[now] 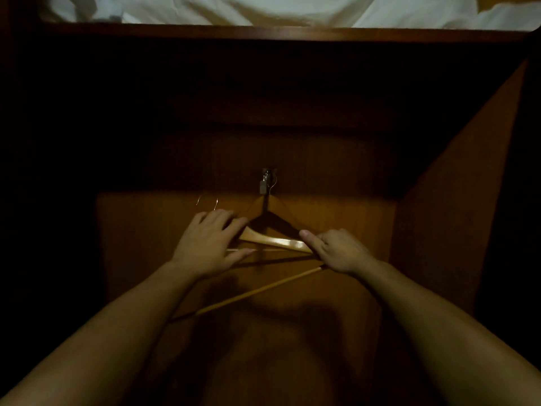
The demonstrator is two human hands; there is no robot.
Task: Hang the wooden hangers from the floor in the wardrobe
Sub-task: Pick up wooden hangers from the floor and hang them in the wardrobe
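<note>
1. Below, we see both our hands on a wooden hanger [275, 241] lying on the dim wooden floor [351, 218].
2. Our left hand [209, 244] lies flat, fingers spread, over the hanger's end at 9 o'clock.
3. Our right hand [336, 250], at 3 o'clock, is curled around the other end, thumb stretched along the wood.
4. A thin wooden bar [257, 291] slants toward 7 o'clock.
5. A metal hook [207, 202] shows at 11 o'clock of the left hand.
6. White bedding [263, 10] lies at 12 o'clock.

The wooden hanger [275, 241] has a smooth, glossy varnish that catches light, and thin metal hooks [207, 203] glint beside it. The wooden panel [336, 218] beneath looks satin, perhaps veneer; the white cloth [263, 10] above is matt and creased.
</note>
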